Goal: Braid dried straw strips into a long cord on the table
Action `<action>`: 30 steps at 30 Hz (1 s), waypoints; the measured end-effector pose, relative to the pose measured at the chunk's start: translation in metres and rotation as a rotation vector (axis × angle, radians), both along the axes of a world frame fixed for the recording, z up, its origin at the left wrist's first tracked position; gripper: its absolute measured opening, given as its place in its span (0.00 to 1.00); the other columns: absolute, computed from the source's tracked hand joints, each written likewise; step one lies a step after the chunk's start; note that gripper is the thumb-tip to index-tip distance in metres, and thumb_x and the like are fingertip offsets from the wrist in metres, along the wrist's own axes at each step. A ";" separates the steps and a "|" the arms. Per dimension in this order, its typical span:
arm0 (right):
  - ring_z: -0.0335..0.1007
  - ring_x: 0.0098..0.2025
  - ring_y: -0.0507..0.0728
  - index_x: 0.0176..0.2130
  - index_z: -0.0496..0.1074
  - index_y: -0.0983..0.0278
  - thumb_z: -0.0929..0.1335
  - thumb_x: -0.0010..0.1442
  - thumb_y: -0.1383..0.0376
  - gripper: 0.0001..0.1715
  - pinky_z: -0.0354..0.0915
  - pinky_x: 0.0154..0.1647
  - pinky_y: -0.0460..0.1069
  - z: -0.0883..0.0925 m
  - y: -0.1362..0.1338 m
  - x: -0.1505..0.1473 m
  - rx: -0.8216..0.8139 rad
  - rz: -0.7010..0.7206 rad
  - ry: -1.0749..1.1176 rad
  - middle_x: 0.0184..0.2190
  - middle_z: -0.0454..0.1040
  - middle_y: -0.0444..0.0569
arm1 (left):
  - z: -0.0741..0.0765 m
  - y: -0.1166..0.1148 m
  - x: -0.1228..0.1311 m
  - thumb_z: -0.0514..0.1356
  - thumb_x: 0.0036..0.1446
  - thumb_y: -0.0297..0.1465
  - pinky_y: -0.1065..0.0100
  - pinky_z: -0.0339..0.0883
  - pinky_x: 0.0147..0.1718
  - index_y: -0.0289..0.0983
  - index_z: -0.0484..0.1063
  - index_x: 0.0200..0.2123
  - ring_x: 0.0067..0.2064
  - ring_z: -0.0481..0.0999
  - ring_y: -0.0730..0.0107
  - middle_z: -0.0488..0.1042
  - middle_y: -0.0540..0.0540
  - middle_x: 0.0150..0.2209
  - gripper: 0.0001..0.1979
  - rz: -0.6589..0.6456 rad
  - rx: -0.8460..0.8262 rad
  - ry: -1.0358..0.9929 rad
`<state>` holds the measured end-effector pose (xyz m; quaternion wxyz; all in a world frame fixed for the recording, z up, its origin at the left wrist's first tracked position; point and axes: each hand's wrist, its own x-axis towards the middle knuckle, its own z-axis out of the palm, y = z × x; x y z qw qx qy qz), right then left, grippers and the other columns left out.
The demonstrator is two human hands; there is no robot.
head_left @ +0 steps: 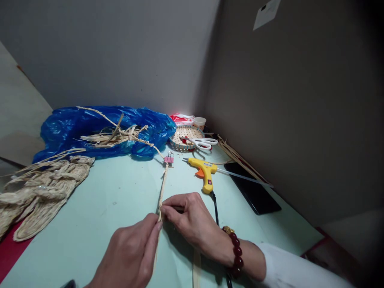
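A pale straw braid [163, 182] runs toward me from a pink binder clip [168, 159] on the table. My left hand [132, 248] pinches the braid's near end between thumb and forefinger. Just beyond it, my right hand [192, 220] has its thumb and fingertips closed on the braid from the right side. A beaded bracelet circles my right wrist. Loose straw strands hang below the hands, and one flat strip [196, 268] shows under my right forearm. Past the clip, the braid continues to a straw bundle [114, 136] on a blue plastic bag [150, 124].
A yellow glue gun [205, 171] lies right of the braid, its black cord passing under my right arm. White-handled scissors [204, 143] rest on a woven basket [183, 134]. Woven straw slippers [51, 196] lie at left. A black tablet-like slab [252, 188] sits by the right wall.
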<state>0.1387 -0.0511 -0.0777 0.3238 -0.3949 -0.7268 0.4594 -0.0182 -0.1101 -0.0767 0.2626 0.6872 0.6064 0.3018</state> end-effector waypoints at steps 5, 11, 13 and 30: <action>0.51 0.22 0.48 0.19 0.65 0.67 0.64 0.56 0.67 0.15 0.48 0.22 0.45 -0.001 0.004 0.000 -0.287 0.085 0.155 0.16 0.59 0.40 | -0.020 -0.003 0.002 0.48 0.61 0.25 0.66 0.59 0.23 0.38 0.68 0.34 0.22 0.74 0.65 0.73 0.48 0.23 0.10 -0.242 0.308 0.507; 0.45 0.23 0.47 0.16 0.61 0.67 0.68 0.53 0.66 0.18 0.45 0.23 0.45 0.006 0.002 -0.001 -0.405 0.095 0.281 0.16 0.53 0.39 | -0.017 -0.001 0.004 0.50 0.59 0.25 0.66 0.57 0.21 0.37 0.70 0.28 0.21 0.72 0.66 0.72 0.46 0.21 0.11 -0.283 0.433 0.610; 0.44 0.23 0.47 0.16 0.62 0.67 0.68 0.52 0.67 0.18 0.45 0.24 0.45 0.007 0.001 0.000 -0.415 0.105 0.306 0.16 0.52 0.38 | -0.008 -0.001 0.003 0.52 0.61 0.31 0.66 0.58 0.25 0.38 0.71 0.29 0.25 0.72 0.65 0.72 0.46 0.24 0.11 -0.232 0.357 0.514; 0.49 0.24 0.48 0.26 0.72 0.68 0.62 0.62 0.65 0.17 0.48 0.26 0.45 0.006 -0.001 0.006 -0.043 0.136 -0.032 0.20 0.62 0.42 | -0.007 0.032 -0.007 0.61 0.54 0.41 0.75 0.35 0.14 0.36 0.65 0.32 0.16 0.43 0.85 0.55 0.61 0.18 0.14 -0.040 -0.566 -0.776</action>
